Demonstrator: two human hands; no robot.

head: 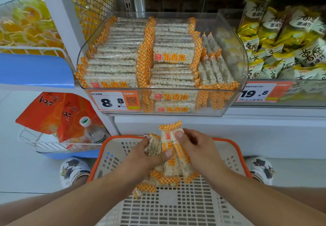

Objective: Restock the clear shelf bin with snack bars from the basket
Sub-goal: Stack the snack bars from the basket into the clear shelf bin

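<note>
Nearly done: clear bin [236,49] above both hands almost full. Left hand [146,157] and right hand [195,146] gripping one bunch of snack bars [173,162] over basket [229,143]; few bars left below.

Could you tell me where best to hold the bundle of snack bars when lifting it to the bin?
Probably around the middle of the snack bars, from both sides, as the left hand and right hand do now: the bars are long, loose and upright, so a mid-length squeeze should keep them together.
</note>
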